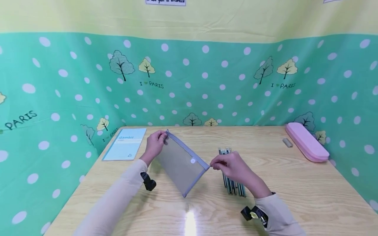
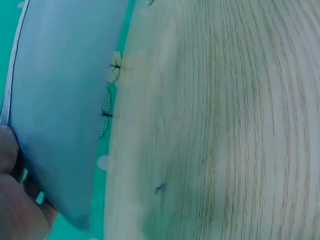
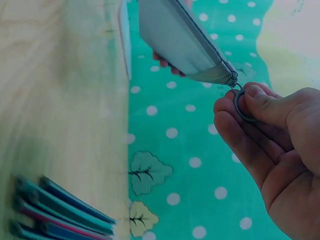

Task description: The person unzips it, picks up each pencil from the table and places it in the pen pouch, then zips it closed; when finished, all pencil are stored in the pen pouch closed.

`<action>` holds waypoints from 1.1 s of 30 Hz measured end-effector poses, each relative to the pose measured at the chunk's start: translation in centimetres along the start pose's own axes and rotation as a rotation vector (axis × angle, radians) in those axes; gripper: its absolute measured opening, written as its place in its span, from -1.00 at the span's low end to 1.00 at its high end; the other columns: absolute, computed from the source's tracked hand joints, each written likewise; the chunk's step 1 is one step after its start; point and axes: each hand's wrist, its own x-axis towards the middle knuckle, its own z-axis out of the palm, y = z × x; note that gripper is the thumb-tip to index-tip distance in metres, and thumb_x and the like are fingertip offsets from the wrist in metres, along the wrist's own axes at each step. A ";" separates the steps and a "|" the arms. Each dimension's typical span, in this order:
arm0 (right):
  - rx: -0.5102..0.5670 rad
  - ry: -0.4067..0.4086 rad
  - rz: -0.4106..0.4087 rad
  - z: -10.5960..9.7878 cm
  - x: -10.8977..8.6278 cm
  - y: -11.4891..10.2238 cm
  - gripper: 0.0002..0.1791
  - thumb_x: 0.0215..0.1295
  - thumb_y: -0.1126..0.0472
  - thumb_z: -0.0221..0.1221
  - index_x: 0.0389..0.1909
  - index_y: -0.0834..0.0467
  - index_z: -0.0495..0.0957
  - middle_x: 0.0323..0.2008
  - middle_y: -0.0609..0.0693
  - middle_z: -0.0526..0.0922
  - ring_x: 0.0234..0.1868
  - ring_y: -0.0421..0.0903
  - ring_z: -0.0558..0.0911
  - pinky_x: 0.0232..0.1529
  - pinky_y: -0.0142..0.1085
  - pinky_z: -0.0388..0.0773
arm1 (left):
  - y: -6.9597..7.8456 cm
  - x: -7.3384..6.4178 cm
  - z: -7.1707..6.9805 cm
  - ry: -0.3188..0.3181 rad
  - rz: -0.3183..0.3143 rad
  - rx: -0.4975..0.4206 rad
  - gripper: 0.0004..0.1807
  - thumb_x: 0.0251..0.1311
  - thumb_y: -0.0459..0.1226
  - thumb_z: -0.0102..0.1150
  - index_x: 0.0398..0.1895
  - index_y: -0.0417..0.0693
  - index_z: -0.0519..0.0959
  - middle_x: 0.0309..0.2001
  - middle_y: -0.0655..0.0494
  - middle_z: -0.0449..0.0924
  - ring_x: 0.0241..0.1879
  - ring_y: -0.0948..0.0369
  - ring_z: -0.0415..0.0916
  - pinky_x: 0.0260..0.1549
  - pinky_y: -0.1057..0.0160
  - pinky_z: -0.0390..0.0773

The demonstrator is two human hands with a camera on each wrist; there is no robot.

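A grey zip pouch (image 1: pixel 183 164) hangs tilted above the table between both hands. My left hand (image 1: pixel 155 144) grips its upper left corner, thumb on the near face. At the other end of the zip, my right hand (image 1: pixel 233 165) pinches the ring-shaped zip pull (image 3: pixel 243 106) between thumb and fingers. The zip edge runs straight from one hand to the other. In the left wrist view the pouch (image 2: pixel 65 100) looks flat. Below and behind my right hand lies a bunch of dark and teal pencils (image 1: pixel 233 188), partly hidden by it.
A light blue notebook (image 1: pixel 125 146) lies at the table's back left. To the back right are a pink pencil case (image 1: pixel 307 142) and a small grey eraser (image 1: pixel 287 142). A green dotted curtain (image 1: pixel 203 85) hangs behind and beside the wooden table (image 1: pixel 295 190).
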 end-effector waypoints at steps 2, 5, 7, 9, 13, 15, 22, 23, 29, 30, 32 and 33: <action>-0.001 -0.007 -0.005 -0.1 0.1 -0.2 -0.85 0.25 0.57 0.29 -0.33 0.30 0.75 -0.39 0.09 0.80 -0.39 -0.10 0.78 -0.36 -0.44 0.72 | -0.1 -0.1 0.0 -0.040 0.006 0.021 -0.75 0.57 -0.31 0.02 -0.03 -0.32 0.64 -0.18 -0.20 0.71 -0.28 0.04 0.68 -0.38 0.31 0.58; -0.017 0.030 0.000 -0.2 0.0 -0.5 -0.85 0.22 0.58 0.31 -0.33 0.31 0.75 -0.39 0.10 0.80 -0.39 -0.09 0.78 -0.37 -0.45 0.72 | -0.2 -0.5 0.3 -0.081 0.025 0.070 -0.73 0.58 -0.30 0.01 0.05 -0.32 0.63 -0.09 -0.22 0.70 -0.14 -0.04 0.68 -0.20 0.13 0.68; -0.030 0.074 0.001 -0.4 -0.1 -0.7 -0.85 0.19 0.59 0.33 -0.33 0.31 0.75 -0.40 0.10 0.80 -0.41 -0.08 0.78 -0.38 -0.44 0.72 | 0.0 -0.7 0.6 -0.088 0.053 0.104 -0.71 0.56 -0.32 0.02 0.11 -0.36 0.61 0.01 -0.28 0.66 -0.05 -0.12 0.64 -0.09 0.00 0.69; -0.035 0.104 -0.009 -0.5 0.0 -0.8 -0.84 0.16 0.60 0.33 -0.34 0.31 0.75 -0.40 0.11 0.80 -0.41 -0.10 0.78 -0.38 -0.44 0.72 | 0.4 -0.6 0.9 -0.084 0.069 0.114 -0.68 0.55 -0.32 0.03 0.15 -0.38 0.59 0.11 -0.33 0.59 0.04 -0.18 0.60 0.03 -0.09 0.66; -0.044 0.131 -0.052 -0.6 0.1 -0.9 -0.83 0.13 0.61 0.35 -0.35 0.31 0.76 -0.41 0.10 0.80 -0.43 -0.12 0.78 -0.40 -0.45 0.71 | 1.6 -0.5 1.7 -0.092 0.069 0.076 -0.62 0.54 -0.28 -0.03 0.15 -0.42 0.58 0.18 -0.37 0.51 0.14 -0.22 0.53 0.18 -0.16 0.57; -0.043 0.136 -0.068 -0.5 0.1 -0.9 -0.83 0.13 0.61 0.36 -0.35 0.31 0.76 -0.42 0.10 0.80 -0.44 -0.11 0.77 -0.42 -0.45 0.71 | 2.2 -0.6 2.2 -0.090 0.051 0.043 -0.58 0.54 -0.21 -0.05 0.13 -0.40 0.60 0.17 -0.34 0.53 0.17 -0.20 0.51 0.24 -0.16 0.53; -0.017 0.116 -0.087 0.0 0.2 -1.2 -0.86 0.19 0.58 0.34 -0.33 0.32 0.77 -0.38 0.12 0.81 -0.40 -0.10 0.79 -0.41 -0.45 0.71 | 3.0 -2.0 3.6 -0.128 -0.054 -0.085 -0.47 0.43 -0.12 0.16 0.29 -0.30 0.50 0.25 -0.27 0.53 0.16 -0.14 0.56 0.10 -0.05 0.65; -0.017 0.116 -0.088 0.1 0.2 -1.2 -0.86 0.19 0.58 0.34 -0.33 0.32 0.77 -0.38 0.12 0.81 -0.40 -0.10 0.79 -0.41 -0.45 0.71 | 3.0 -2.3 3.9 -0.135 -0.071 -0.108 -0.43 0.39 -0.15 0.20 0.35 -0.29 0.45 0.28 -0.27 0.51 0.16 -0.14 0.57 0.09 -0.03 0.66; -0.023 0.105 -0.074 0.8 0.2 -1.3 -0.88 0.20 0.55 0.34 -0.32 0.31 0.76 -0.37 0.10 0.81 -0.41 -0.13 0.79 -0.40 -0.46 0.71 | 3.4 -4.1 5.0 -0.152 -0.180 -0.294 -0.20 0.27 -0.33 0.24 0.55 -0.35 0.18 0.41 -0.32 0.37 0.17 -0.19 0.59 0.05 0.06 0.72; -0.025 0.105 -0.072 0.9 0.1 -1.3 -0.88 0.21 0.55 0.35 -0.32 0.31 0.76 -0.37 0.10 0.81 -0.41 -0.14 0.79 -0.40 -0.46 0.71 | 3.7 -4.5 5.1 -0.160 -0.200 -0.308 -0.19 0.26 -0.33 0.25 0.55 -0.36 0.17 0.41 -0.33 0.37 0.14 -0.19 0.60 0.01 0.08 0.74; -0.027 0.105 -0.065 1.3 0.2 -1.3 -0.88 0.20 0.54 0.35 -0.32 0.31 0.77 -0.38 0.11 0.81 -0.43 -0.15 0.78 -0.42 -0.47 0.70 | 3.9 -5.2 5.1 -0.182 -0.227 -0.316 -0.19 0.25 -0.35 0.25 0.53 -0.40 0.17 0.37 -0.38 0.40 0.05 -0.18 0.66 -0.10 0.12 0.77; -0.029 0.107 -0.065 1.4 0.3 -1.4 -0.89 0.20 0.54 0.35 -0.32 0.31 0.77 -0.38 0.11 0.81 -0.44 -0.15 0.78 -0.43 -0.47 0.69 | 4.1 -5.5 5.0 -0.195 -0.241 -0.312 -0.20 0.24 -0.35 0.26 0.51 -0.41 0.19 0.34 -0.38 0.42 -0.01 -0.15 0.68 -0.14 0.13 0.78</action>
